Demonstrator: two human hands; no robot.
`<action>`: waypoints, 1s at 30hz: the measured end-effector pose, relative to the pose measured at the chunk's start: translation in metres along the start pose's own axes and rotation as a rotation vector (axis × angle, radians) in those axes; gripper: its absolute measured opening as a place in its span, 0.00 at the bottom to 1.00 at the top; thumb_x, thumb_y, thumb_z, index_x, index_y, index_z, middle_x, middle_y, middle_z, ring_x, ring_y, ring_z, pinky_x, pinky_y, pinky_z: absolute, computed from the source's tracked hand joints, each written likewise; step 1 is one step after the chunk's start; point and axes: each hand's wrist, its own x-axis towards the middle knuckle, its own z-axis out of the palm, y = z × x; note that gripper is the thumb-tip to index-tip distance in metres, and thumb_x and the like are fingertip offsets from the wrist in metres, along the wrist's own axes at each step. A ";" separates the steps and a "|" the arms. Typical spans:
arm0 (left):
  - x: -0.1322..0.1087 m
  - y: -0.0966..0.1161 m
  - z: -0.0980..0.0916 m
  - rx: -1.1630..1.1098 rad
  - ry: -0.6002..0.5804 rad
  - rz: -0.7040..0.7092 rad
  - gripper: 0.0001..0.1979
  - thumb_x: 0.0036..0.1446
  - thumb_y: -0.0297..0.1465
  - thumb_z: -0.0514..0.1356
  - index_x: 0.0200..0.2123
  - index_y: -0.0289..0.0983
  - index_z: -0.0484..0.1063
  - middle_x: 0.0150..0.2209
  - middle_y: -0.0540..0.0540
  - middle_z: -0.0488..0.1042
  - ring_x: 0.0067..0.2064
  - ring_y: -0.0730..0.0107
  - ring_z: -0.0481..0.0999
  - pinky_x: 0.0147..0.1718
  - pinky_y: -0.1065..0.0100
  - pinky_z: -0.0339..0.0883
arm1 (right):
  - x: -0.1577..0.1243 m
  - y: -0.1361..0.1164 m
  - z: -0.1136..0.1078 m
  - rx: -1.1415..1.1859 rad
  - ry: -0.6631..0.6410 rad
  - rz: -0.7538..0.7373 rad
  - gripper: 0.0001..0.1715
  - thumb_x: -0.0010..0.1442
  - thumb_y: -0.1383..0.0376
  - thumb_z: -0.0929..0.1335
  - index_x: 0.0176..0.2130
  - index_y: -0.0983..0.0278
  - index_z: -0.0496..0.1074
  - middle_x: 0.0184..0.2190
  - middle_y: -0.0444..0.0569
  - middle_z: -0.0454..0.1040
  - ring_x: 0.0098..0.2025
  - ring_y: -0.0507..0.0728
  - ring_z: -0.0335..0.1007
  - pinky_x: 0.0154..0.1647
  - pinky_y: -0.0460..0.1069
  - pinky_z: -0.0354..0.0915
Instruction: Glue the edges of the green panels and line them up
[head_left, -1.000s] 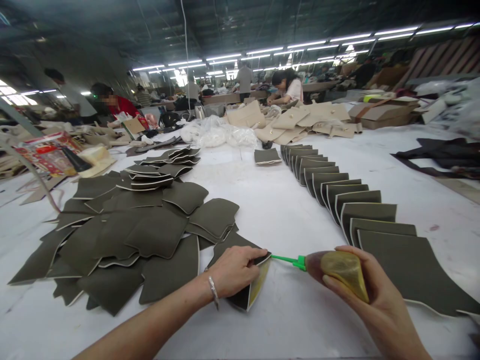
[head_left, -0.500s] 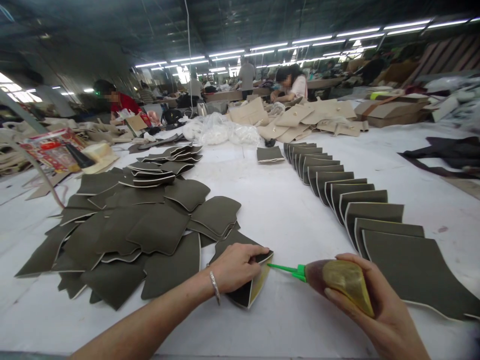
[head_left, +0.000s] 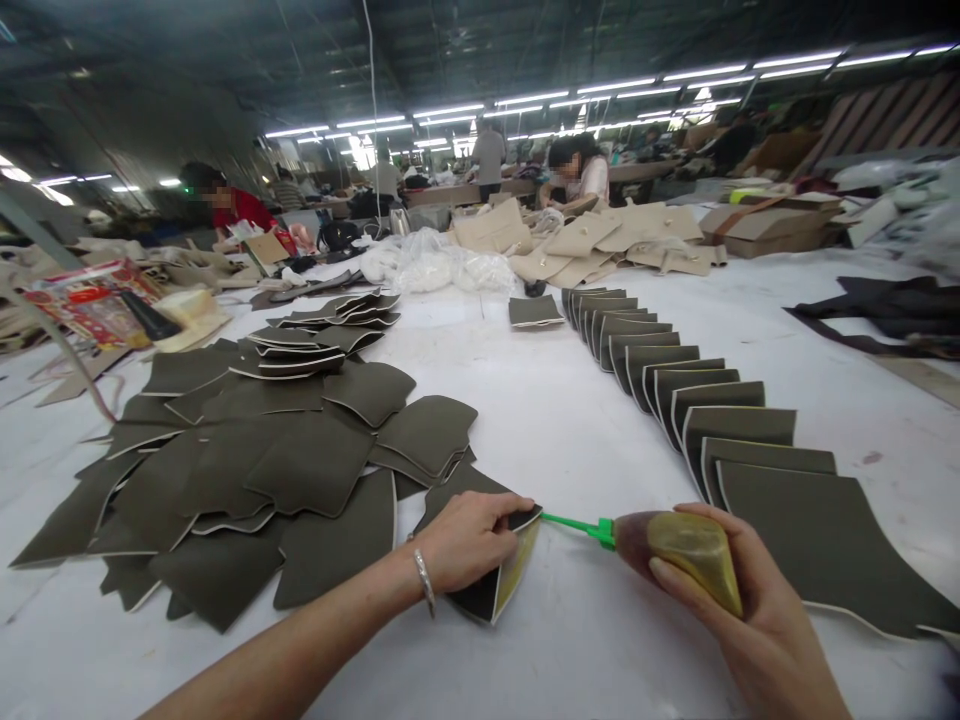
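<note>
Bottle [head_left: 686, 550], long axis crosswise, nozzle [head_left: 577, 525] leftward

Cut panels [head_left: 311, 460] and workers [head_left: 490, 158] show a workshop.

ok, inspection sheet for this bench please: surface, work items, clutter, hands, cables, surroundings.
Surface: white table, a few faint marks.
Work items: dark heap at left, overlapping row at right; amber bottle with green nozzle.
Clutter: clear plastic and tan pieces at the back.
Hands: left hand rests on a dark piece; right hand holds the bottle, nozzle tip by the piece's edge, contact unclear.
Cables: pale cord hanging at the back.
Surroundings: people behind, ceiling lights on.
</note>
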 end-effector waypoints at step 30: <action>0.000 0.000 0.000 -0.089 -0.020 -0.025 0.28 0.49 0.27 0.52 0.54 0.39 0.73 0.27 0.54 0.70 0.23 0.72 0.66 0.27 0.71 0.62 | -0.004 -0.002 0.012 0.073 0.041 0.120 0.35 0.48 0.48 0.75 0.51 0.58 0.67 0.41 0.47 0.75 0.42 0.64 0.72 0.40 0.50 0.68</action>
